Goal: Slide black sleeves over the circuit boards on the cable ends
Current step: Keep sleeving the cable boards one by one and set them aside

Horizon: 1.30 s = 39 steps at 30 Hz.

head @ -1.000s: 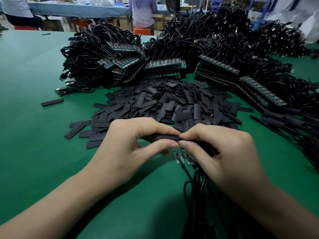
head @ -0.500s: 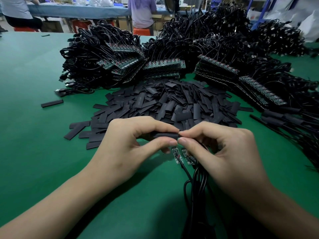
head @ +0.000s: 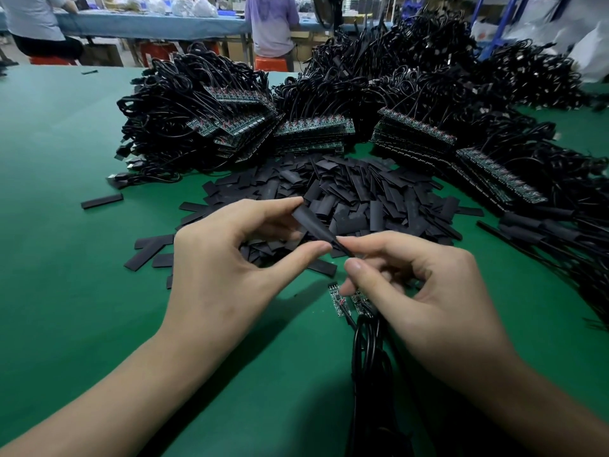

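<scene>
Head | left hand [head: 224,268] pinches one sleeve [head: 313,222] | right hand [head: 428,301] grips cable bundle [head: 369,357] | two bare boards [head: 336,300]

Two small bare green circuit boards [head: 336,300], one lifted black tubular sleeve [head: 313,222], one bundle of black cables [head: 369,357]. Four stacks of cabled board strips [head: 313,133]. Loose flat black sleeves [head: 362,199]: one heap, uncountable.

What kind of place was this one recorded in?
Probably an electronics assembly workshop: heaps of cables with circuit boards, a sleeve pile on the green table, workers at a bench behind.
</scene>
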Available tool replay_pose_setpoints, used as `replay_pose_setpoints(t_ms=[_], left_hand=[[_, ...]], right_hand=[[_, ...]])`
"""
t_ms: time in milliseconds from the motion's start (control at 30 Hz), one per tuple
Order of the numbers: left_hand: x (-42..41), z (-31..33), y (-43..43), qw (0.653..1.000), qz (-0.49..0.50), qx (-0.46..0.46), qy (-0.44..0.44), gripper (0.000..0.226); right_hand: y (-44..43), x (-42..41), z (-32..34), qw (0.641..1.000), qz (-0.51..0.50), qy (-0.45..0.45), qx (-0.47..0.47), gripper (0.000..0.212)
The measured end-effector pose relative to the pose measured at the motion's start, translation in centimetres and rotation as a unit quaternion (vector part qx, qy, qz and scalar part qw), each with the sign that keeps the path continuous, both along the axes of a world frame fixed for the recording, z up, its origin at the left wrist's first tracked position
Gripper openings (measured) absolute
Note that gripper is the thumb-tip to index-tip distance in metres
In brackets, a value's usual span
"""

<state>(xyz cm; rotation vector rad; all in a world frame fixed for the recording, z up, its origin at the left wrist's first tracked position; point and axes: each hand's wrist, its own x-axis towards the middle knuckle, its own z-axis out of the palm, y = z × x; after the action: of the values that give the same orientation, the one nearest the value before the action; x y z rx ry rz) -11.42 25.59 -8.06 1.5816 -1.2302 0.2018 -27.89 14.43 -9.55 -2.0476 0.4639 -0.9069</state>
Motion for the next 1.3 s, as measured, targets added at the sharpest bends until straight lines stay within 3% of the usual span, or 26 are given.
replay_pose_setpoints(t_ms=[733,933,1100,1200,1300], left_hand=[[0.7,-0.1,-0.3,0.996,0.016,0.030,-0.078,0.041],[0.9,0.0,-0.1,0.998,0.006,0.019,-0.051,0.043],[1.2,-0.5,0.0,0.994,-0.074,0.041,0.071,0.079],[1.3,-0.9,0.1,0.990,-0.100,0.095,0.041,0.074],[1.1,-1.2,0.1,0.976,-0.137,0.168,-0.030,0.059]], right_hand=[[0.0,-0.2,0.9,0.991,0.051,0.052,0.112,0.016],[0.5,0.0,1.6,0.986,0.062,0.040,0.148,0.017],[0.4,-0.3,3.9,0.956,0.056,-0.035,0.286,0.018],[-1.3,-1.3,7.3,0.917,0.032,-0.085,0.388,0.018],[-4.4,-3.2,11.6,0.901,0.046,-0.105,0.418,0.024]])
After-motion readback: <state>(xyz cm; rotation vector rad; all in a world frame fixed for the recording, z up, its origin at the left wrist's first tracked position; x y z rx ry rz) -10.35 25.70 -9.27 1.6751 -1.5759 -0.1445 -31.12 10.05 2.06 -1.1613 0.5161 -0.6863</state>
